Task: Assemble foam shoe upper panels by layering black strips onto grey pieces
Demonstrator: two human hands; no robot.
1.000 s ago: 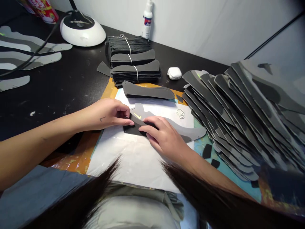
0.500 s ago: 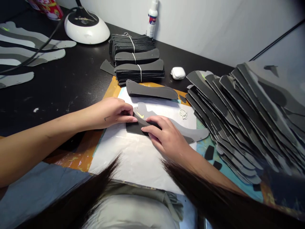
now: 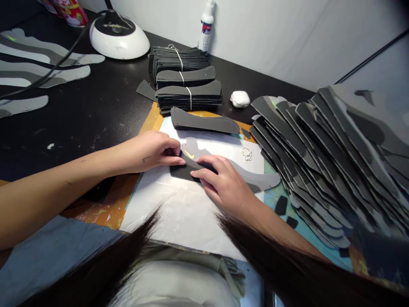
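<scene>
A grey shoe-upper panel [image 3: 261, 179] with a yellow swoosh lies on the white sheet [image 3: 153, 204]. Along its near left side is a dark flat piece [image 3: 182, 172], partly under my fingers. My left hand [image 3: 159, 149] is closed, thumb and fingers pinching the panel's left end by the swoosh. From the right, my right hand [image 3: 220, 179] grips the panel's middle, thumb and index finger at the dark strip. The exact edge between the two layers is hidden by my fingers.
Beyond the sheet are a loose stack of dark strips [image 3: 204, 121] and banded bundles [image 3: 190, 96]. Overlapping grey panels [image 3: 306, 140] fill the right side. White elastic bands [image 3: 246, 154], a white case [image 3: 240, 99], a bottle [image 3: 206, 30] and a lamp base [image 3: 119, 42] are also around.
The view has shifted slightly, so things sit a little further right. Both hands keep nearly the same grip on the panel.
</scene>
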